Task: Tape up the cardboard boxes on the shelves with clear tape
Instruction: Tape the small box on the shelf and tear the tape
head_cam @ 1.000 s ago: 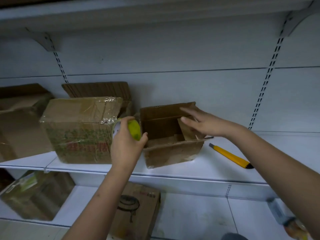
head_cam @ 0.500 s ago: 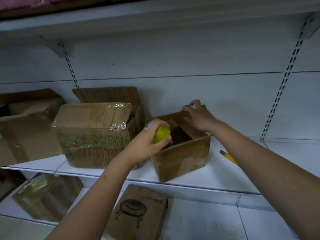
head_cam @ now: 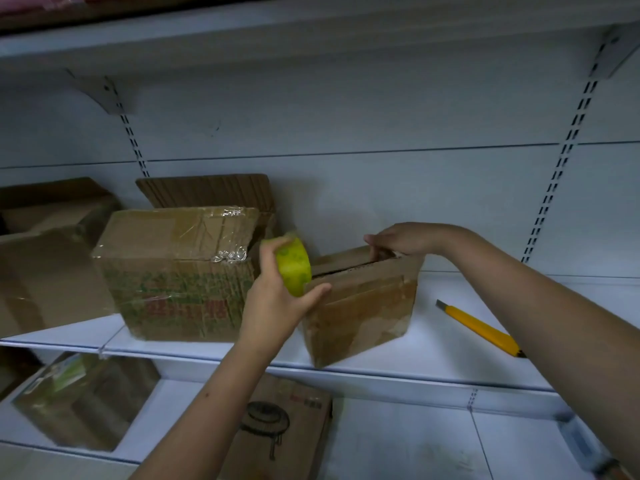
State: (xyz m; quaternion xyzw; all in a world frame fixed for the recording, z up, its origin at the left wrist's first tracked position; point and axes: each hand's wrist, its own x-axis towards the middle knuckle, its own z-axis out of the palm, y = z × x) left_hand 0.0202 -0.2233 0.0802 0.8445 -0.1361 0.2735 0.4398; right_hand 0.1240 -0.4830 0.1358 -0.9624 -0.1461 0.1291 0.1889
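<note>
My left hand (head_cam: 277, 306) grips the roll of clear tape (head_cam: 294, 266), fingers curled over its far side and thumb hooked under its near edge; the roll reads yellow-green and is held on edge against the upper left corner of the small cardboard box (head_cam: 363, 306). My right hand (head_cam: 398, 239) reaches over the box from the right, fingers bent down onto the far top flap, pressing it toward the closed position; whether the fingertips curl round the flap's edge or only press on it I cannot tell.

Compared with half a second ago, the flaps now lie nearly flat with only a dark slit left between them, where the box interior was then open to view. The roll has come from above the opening to the box's corner.

The small box stands on the middle shelf (head_cam: 450, 358), turned at an angle, its near face scuffed and patched with torn paper. Just left of it stands a larger taped box (head_cam: 173, 275), its top glossy with wrinkled clear film, with a corrugated flap (head_cam: 207, 190) upright behind it. Farther left lies another brown box (head_cam: 45, 271). Right of the small box, well apart, a yellow utility knife (head_cam: 485, 332) lies on the shelf. On the lower shelf are a film-wrapped box (head_cam: 86, 403) at left and a printed carton (head_cam: 287, 424) near centre.
</note>
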